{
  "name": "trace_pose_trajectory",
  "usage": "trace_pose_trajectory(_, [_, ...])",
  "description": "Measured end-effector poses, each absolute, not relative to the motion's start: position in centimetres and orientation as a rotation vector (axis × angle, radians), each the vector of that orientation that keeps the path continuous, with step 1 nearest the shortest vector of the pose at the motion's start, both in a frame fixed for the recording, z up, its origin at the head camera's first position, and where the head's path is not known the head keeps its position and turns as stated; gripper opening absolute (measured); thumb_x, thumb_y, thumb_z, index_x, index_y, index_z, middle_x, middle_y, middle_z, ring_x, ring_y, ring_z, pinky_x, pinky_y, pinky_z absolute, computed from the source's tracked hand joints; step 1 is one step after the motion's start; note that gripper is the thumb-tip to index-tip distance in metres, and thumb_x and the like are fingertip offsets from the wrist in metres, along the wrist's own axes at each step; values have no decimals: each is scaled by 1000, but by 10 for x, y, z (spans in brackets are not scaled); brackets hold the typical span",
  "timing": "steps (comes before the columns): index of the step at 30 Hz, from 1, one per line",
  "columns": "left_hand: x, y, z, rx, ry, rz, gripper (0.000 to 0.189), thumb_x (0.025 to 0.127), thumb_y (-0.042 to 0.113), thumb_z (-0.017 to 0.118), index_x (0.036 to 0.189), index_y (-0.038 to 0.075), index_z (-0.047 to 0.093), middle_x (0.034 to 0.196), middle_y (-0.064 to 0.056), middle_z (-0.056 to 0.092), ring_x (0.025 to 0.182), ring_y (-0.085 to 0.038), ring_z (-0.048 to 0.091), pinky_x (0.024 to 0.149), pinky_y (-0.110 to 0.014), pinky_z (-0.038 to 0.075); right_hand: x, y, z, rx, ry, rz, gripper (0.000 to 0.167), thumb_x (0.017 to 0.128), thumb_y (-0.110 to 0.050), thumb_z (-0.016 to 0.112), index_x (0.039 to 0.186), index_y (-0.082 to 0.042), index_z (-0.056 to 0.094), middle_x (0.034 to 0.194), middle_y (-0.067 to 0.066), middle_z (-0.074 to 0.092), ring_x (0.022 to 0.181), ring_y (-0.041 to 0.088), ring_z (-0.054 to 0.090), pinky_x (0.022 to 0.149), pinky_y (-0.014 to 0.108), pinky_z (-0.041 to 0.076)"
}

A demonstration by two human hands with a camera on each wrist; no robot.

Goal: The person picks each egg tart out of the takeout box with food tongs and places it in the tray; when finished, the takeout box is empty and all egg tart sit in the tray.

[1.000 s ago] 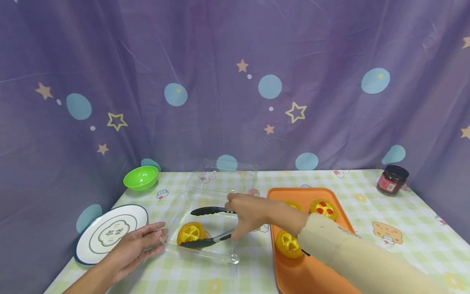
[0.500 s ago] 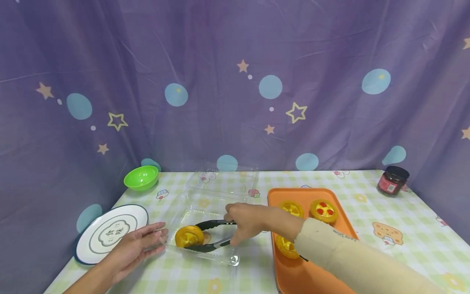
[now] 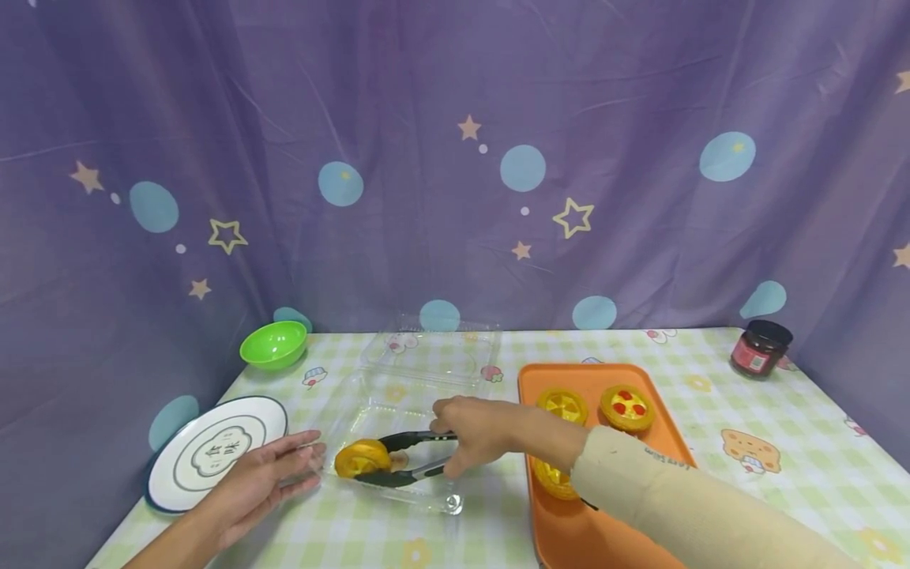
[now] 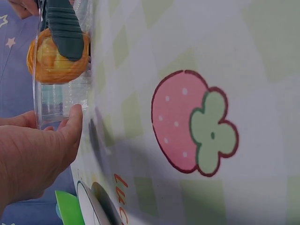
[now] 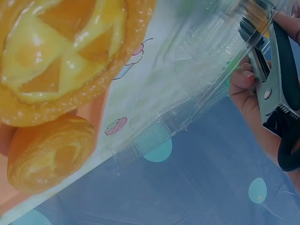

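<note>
My right hand (image 3: pixel 472 433) grips black-and-steel tongs (image 3: pixel 429 469) over a clear plastic box (image 3: pixel 425 499). Between the black tong tips sits a golden egg tart (image 3: pixel 361 458), tilted, close to the box's left wall. One dark tip lies across the tart (image 4: pixel 42 61) in the left wrist view. My left hand (image 3: pixel 266 478) is at the left side of the box, fingers extended and touching its wall. Its thumb lies along the box's lower edge in the left wrist view. The box lid (image 3: pixel 430 352) stands open behind.
On the right, an orange tray (image 3: pixel 604 529) bears a tart with red pieces (image 3: pixel 627 408) and yellow-patterned tarts (image 3: pixel 563 405), one partly hidden by my right forearm. A white plate (image 3: pixel 174 466) and a green bowl (image 3: pixel 273 345) stand left. A dark jar (image 3: pixel 761 348) is far right.
The tongs have moved lower and their tips have closed in on the tart. The tart has shifted a little left and tipped from lying face up. My left hand has stayed in place.
</note>
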State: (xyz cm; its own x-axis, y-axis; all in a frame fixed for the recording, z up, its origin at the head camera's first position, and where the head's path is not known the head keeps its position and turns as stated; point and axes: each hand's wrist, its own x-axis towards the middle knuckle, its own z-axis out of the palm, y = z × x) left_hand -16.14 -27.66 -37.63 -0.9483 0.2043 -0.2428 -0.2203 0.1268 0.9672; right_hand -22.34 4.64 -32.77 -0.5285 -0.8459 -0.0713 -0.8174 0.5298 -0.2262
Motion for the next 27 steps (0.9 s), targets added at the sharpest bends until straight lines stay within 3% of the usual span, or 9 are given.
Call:
trace_pose_trajectory(8, [-161,-277,-379,8,2090,1896,65,102,19,50,148,-13,16,149,-33,26,126,-25,46,101,-38,49,-223,51,-328,-1493,2601,-288,45,76,-25,78,116,-6,68,81,-1,49,67,7,39,53,15,34])
trace_pose_trajectory(12, [-162,-277,-379,5,2082,1905,65,102,19,50,148,-13,16,149,-33,27,123,-23,49,100,-38,50,-225,58,-320,-1517,2603,-397,48,75,-20,77,119,-4,67,81,4,49,65,7,35,53,15,30])
trace_pose_trajectory(15, [-162,-277,-379,7,2085,1909,65,101,18,51,147,-13,16,149,-32,29,120,-19,51,100,-37,50,-225,65,-312,-1523,2602,-475,51,75,-18,77,122,-2,65,83,8,50,65,8,32,54,16,25])
trace_pose_trajectory(20, [-162,-277,-378,20,2095,1908,65,101,17,50,147,-13,16,148,-31,31,117,-15,53,100,-36,50,-223,78,-306,-1540,2645,-504,51,74,-18,76,122,-2,66,79,4,43,65,9,25,60,22,14])
trace_pose_trajectory(27, [-161,-276,-376,-21,2118,1878,65,102,19,50,147,-13,17,149,-33,26,128,-30,44,100,-38,50,-219,93,-304,-1592,2663,-518,46,75,-18,75,117,-2,67,77,-2,36,74,12,33,62,20,27])
